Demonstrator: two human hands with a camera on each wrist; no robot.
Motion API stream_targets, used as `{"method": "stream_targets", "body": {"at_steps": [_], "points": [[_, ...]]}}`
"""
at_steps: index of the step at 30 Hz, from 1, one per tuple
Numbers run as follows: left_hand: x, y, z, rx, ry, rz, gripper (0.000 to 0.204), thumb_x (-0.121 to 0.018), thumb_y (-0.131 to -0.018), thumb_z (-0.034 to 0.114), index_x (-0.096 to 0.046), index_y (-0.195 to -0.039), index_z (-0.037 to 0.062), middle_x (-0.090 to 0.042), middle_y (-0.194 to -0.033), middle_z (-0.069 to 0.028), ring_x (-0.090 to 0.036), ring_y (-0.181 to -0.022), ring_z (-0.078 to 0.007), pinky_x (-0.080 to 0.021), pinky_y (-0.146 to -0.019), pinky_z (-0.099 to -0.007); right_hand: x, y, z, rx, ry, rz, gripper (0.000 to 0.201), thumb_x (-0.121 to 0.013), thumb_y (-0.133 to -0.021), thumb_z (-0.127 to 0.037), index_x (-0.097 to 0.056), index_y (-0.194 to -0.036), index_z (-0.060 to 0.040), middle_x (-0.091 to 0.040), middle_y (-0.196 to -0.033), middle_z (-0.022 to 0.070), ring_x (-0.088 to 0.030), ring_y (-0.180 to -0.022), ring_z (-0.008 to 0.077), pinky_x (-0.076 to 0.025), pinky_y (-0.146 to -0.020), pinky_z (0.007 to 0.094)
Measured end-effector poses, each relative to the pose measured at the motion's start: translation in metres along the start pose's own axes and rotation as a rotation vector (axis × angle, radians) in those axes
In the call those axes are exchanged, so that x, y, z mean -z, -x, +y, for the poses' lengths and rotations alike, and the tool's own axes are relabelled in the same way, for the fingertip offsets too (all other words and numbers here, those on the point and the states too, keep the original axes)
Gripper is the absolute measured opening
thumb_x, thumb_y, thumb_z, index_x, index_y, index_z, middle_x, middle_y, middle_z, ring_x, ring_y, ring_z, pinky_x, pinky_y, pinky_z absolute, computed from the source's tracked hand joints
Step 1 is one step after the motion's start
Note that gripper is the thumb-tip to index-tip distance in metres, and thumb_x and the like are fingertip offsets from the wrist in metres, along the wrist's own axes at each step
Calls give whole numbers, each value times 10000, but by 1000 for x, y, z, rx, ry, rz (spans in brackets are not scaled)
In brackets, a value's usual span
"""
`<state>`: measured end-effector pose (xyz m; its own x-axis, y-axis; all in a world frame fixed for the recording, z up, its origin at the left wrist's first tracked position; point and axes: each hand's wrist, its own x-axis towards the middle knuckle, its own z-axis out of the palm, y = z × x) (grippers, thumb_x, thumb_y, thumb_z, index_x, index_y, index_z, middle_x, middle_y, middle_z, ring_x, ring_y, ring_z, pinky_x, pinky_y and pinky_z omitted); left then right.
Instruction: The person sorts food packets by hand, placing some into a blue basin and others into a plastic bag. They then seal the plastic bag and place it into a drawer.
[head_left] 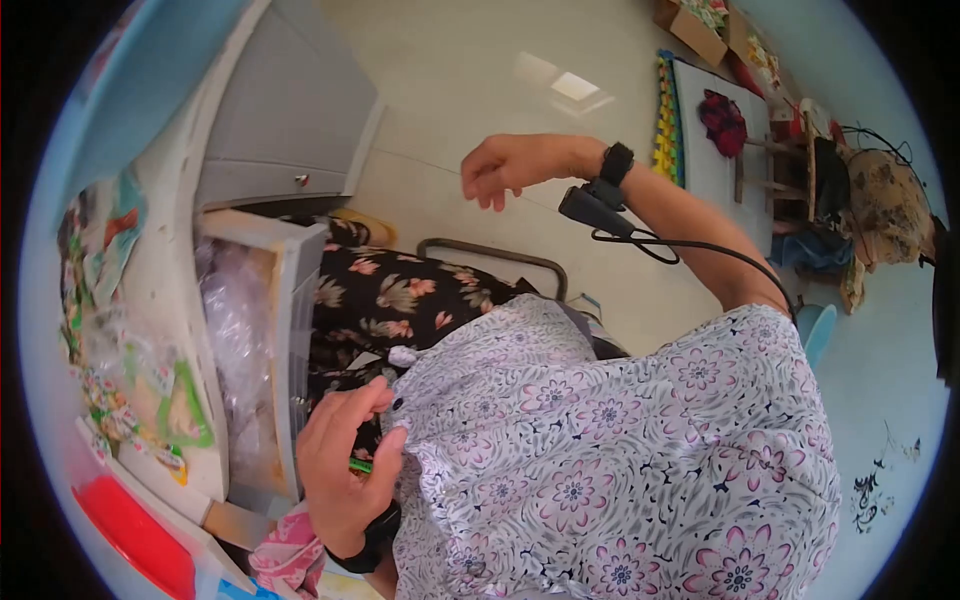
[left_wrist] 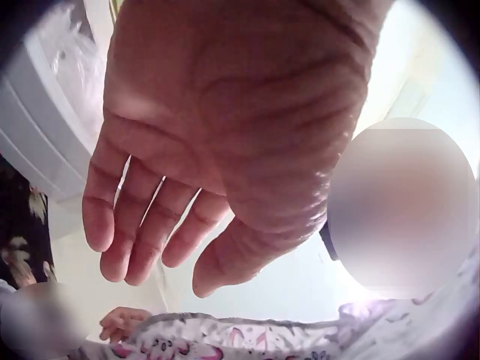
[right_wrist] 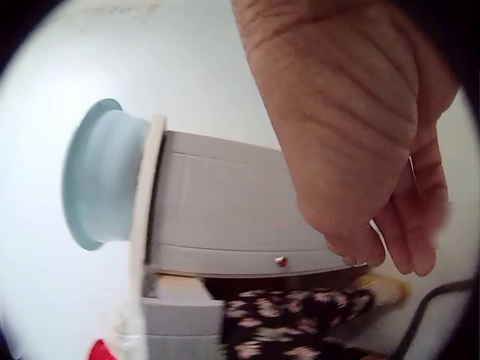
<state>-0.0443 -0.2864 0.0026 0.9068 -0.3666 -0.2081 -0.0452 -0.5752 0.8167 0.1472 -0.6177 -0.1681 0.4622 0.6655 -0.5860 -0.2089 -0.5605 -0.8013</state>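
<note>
At the far left of the head view, a pale worktop [head_left: 165, 290] carries printed packets, among them a green-edged packet [head_left: 185, 405]. Immediately right of the worktop is a pulled-out drawer [head_left: 292, 330], which contains crumpled clear plastic bags [head_left: 235, 320]. The drawer's long axis runs roughly from top to bottom of this view, across the person's front. A grey cabinet [head_left: 290, 100] adjoins its upper end.

Next is the left hand [head_left: 340, 470], just beside the lower part of the drawer front. This is the nearer hand; the drawer and bags lie on its fingertip side, up and to the left. The fingers are extended with a slight bend and narrow gaps, the thumb stands apart, and nothing is held. Fingertip contact with the shirt hem [head_left: 415, 420] cannot be confirmed.

Further right, the right hand [head_left: 520, 160] is raised well apart from the drawer, which lies down and to the left of it. Its fingers hang loosely bent and grip nothing. At the right, well apart from both hands, stands a low table [head_left: 695, 150].
</note>
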Motion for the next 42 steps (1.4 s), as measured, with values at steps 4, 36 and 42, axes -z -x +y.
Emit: {"method": "stream_targets", "body": {"at_steps": [4, 36, 42], "points": [[0, -49, 13, -99, -53, -184, 497, -728, -779, 19, -663, -1270, -28, -729, -1039, -173, -670, -885, -299, -531, -814, -371, -9, 11, 119, -152, 91, 107, 215, -556, -965, -165, -692, -1018, -8, -721, -911, 97, -724, -805, 183, -546, -661, 316], [-11, -117, 38, -304, -190, -550, 511, -755, -793, 51, -640, -1285, -28, -695, -1104, -207, -649, -974, -415, -516, -868, -456, -341, 203, 284, -756, 542, -512, 347, -711, -894, -322, -785, -1164, -119, -786, -1131, 114, -753, -1079, 274, -593, -875, 420], [-16, -117, 29, -241, -202, -557, 525, -748, -816, 54, -623, -1321, -18, -697, -1117, -211, -648, -1003, -419, -504, -906, -469, -356, 210, 275, -810, 508, -534, 319, -744, -876, -288, -790, -1163, -156, -788, -1125, 79, -755, -1066, 274, -597, -859, 415]]}}
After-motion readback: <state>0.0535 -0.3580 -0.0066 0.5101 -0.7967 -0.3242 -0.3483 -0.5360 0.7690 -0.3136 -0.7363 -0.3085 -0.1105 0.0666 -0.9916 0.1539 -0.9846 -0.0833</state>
